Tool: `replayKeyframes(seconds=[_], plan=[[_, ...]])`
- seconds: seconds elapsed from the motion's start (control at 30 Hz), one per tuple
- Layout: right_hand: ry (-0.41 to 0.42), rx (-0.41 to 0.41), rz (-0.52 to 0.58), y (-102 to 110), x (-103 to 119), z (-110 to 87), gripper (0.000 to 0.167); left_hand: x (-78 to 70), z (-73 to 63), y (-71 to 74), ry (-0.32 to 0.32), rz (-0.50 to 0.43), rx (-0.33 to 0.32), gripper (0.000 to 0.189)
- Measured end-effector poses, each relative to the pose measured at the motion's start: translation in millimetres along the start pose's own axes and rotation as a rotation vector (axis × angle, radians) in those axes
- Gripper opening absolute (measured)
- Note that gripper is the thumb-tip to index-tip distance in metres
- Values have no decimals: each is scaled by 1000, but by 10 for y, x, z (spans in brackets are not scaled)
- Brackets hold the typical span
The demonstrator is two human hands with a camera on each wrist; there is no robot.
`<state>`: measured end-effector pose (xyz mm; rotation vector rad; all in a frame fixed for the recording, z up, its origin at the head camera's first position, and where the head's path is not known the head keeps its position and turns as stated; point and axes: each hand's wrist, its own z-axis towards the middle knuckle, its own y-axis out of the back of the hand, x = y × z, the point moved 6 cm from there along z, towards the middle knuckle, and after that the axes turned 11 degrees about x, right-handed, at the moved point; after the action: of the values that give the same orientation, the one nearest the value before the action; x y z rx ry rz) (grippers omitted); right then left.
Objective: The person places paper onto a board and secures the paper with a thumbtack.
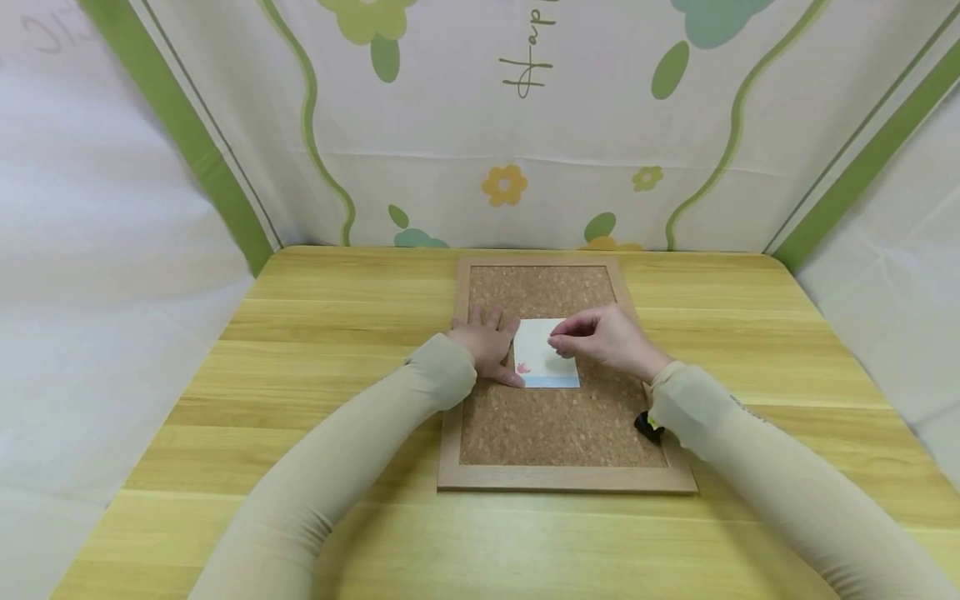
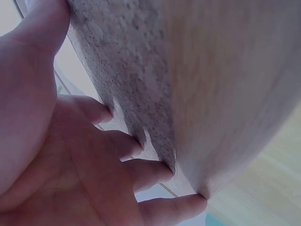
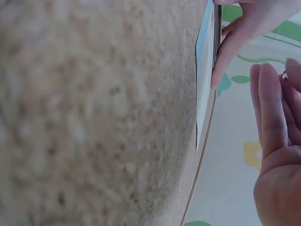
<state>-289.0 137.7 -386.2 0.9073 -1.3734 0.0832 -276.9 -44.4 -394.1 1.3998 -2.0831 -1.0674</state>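
Note:
A white note paper [image 1: 546, 350] with a pink print and a blue lower band lies on the cork board [image 1: 555, 429]. My left hand [image 1: 486, 340] rests with spread fingers across the board's left side, its thumb on the paper's lower left corner. In the left wrist view, the fingertips [image 2: 164, 170] press on the cork and the wooden frame [image 2: 225, 84]. Over the paper's right half, my right hand [image 1: 611, 340] pinches a tiny shiny thing [image 3: 284, 75] between thumb and fingers; the fingertips hide most of it, so I cannot tell its kind.
The board lies on a wood-grain table [image 1: 300, 400], up near its far edge. A white cloth [image 1: 420, 100] with printed flowers hangs behind. Beside the right cuff, a small black and yellow piece [image 1: 649, 427] shows over the board's right edge.

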Motion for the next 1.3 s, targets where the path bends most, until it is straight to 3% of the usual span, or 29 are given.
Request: replayKeyframes(seconds=[0.23, 0.5, 0.9, 1.13, 1.3], plan=[[-27, -55, -9, 51, -5, 32, 22, 2, -8, -8, -4, 13, 5, 111], [-94, -152, -171, 231, 10, 62, 16, 5, 11, -13, -14, 9, 1, 110], [-54, -130, -158, 266, 76, 142, 11, 3, -5, 4, -18, 22, 2, 110], [-75, -117, -92, 275, 92, 260, 12, 11, 15, -5, -1, 36, -3, 111], [-88, -104, -109, 285, 92, 364, 11, 12, 8, -2, -4, 34, -1, 111]])
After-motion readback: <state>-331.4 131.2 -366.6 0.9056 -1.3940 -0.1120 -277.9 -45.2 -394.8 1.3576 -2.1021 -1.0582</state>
